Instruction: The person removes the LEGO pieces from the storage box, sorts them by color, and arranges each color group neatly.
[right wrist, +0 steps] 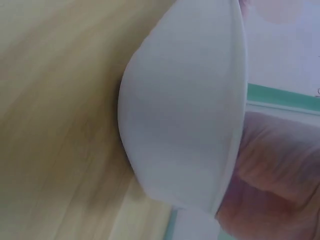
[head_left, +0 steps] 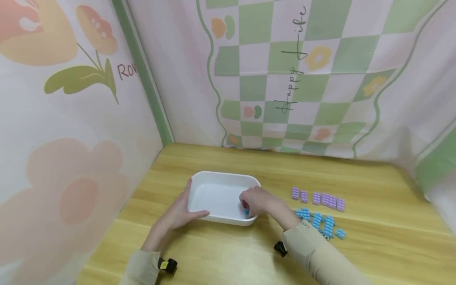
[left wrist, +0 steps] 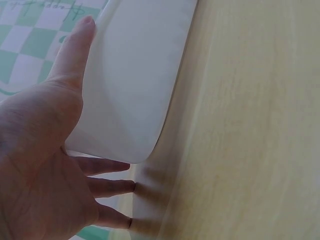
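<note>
A white rectangular tray [head_left: 217, 198] sits on the wooden table. My left hand [head_left: 179, 211] rests against its near left corner, thumb along the front rim. In the left wrist view the fingers [left wrist: 112, 187] of that hand are straight and spread beside the tray wall. My right hand [head_left: 257, 200] reaches over the right end of the tray with curled fingers. Beneath its fingertips a bit of a blue toy brick [head_left: 246, 213] shows, mostly hidden by the hand. From the right wrist, the tray's outer wall [right wrist: 185, 110] hides the fingertips.
To the right of the tray lie several blue toy bricks [head_left: 328, 226], partly behind the right sleeve [head_left: 313, 249]. Behind them runs a row of purple bricks [head_left: 328, 200]. A printed curtain [head_left: 285, 87] hangs at the table's back edge, another cloth [head_left: 71, 158] on the left.
</note>
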Available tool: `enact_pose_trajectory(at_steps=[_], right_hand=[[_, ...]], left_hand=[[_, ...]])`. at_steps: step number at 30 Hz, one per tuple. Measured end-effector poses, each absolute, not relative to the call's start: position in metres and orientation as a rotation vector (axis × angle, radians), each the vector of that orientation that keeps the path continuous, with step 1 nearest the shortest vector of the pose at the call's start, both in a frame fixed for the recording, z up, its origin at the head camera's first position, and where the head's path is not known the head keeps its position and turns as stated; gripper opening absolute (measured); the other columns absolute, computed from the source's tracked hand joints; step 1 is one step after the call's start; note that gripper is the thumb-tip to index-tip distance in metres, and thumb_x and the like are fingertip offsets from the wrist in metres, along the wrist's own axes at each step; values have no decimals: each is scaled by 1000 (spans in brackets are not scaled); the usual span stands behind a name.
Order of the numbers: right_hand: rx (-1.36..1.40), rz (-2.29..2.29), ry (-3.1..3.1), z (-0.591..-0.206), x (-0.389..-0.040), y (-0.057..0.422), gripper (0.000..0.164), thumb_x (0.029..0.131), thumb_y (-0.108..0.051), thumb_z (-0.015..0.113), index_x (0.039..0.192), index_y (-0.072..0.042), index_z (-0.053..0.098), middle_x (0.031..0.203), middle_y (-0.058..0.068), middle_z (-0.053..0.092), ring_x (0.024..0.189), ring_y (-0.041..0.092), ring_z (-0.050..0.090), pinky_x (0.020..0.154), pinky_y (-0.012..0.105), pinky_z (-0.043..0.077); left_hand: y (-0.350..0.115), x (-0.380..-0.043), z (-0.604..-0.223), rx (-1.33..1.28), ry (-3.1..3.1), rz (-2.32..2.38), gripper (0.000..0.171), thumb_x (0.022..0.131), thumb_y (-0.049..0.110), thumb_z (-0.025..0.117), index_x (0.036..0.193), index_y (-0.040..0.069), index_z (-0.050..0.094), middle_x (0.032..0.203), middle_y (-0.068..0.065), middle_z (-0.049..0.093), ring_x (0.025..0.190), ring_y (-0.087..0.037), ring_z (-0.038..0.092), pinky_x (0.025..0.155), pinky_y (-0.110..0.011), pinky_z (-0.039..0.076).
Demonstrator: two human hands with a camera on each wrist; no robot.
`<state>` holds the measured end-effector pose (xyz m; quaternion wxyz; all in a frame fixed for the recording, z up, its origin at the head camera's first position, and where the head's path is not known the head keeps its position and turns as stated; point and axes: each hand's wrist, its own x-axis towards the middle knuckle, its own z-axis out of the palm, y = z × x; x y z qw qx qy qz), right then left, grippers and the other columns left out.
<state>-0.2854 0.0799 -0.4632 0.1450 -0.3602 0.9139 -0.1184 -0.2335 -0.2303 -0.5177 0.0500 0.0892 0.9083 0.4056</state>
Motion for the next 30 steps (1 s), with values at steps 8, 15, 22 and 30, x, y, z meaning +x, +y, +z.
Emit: enact_pose_trajectory(at_steps=[8,15,22,30], right_hand=[[-1110,-548,2630,-468,-287,85,17,80,-7,89,83,-10,72,76,-4,69,71,6,53,72,23,47],[-1114,-872,2615,-480,-287,91,10,90,-4,83,95,-6,74,85,2,74,78,7,62,73,20,55],[-1059,-1093,2621,-480,-278,97,12,98,-13,81,106,-5,77,94,0,75,87,4,64,81,26,57],[-1016,-1243,2653,-472,-255,114,15,95,-20,86,102,-9,78,90,-3,75,84,4,64,77,25,57]], left_hand=[[-227,-232,-511,226,2756,1249,142,85,50,94,177,6,-5,178,-31,26,154,-54,47,127,-70,41],[-227,-231,-514,226,2762,1228,141,85,52,93,177,7,-5,179,-30,24,155,-55,45,128,-70,39],[-227,-230,-515,244,2754,1246,141,86,51,93,177,7,-6,179,-31,24,154,-55,46,127,-71,40],[-227,-230,-515,266,2752,1264,140,87,50,92,177,8,-6,180,-29,26,152,-53,50,126,-70,43]])
